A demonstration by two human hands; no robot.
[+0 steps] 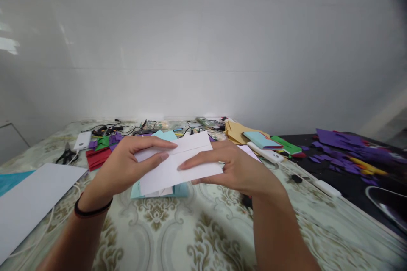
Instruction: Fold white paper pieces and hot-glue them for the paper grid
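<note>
Pale wall (pixel 197 51) right across the back, glossy panels catching streaks of light, and it stands close behind the desk (pixel 159 237)! That desk wears a cream cover with scrolling olive-brown motifs; on the right a black surface (pixel 310 173) takes over, strewn with purple paper (pixel 337 137).

Over on the left, a big white sheet (pixel 38 203) lies partly over a blue one (pixel 12 182), perhaps parked there to leave the middle for the hands. And in the middle, what a grip! The left hand (pixel 127 161) pinches the white paper (pixel 173 169), thumb and forefinger on its face; the right hand (pixel 232 163) grasps the opposite side, one finger pressed flat near the centre. Two-sided support, presumably to hold so thin a thing level and steady. It's up in front of the wearer, above light-blue paper (pixel 181 190) that peeks out around it. A thin line crosses its face: fold or edge, I cannot tell.

Tan envelopes (pixel 238 131) sit beyond the right hand, red paper (pixel 97 159) beyond the left, apparently pushed aside within reach. Then black scissors (pixel 66 155), and smallest, a dark wristband (pixel 92 213) on the left wrist!
</note>
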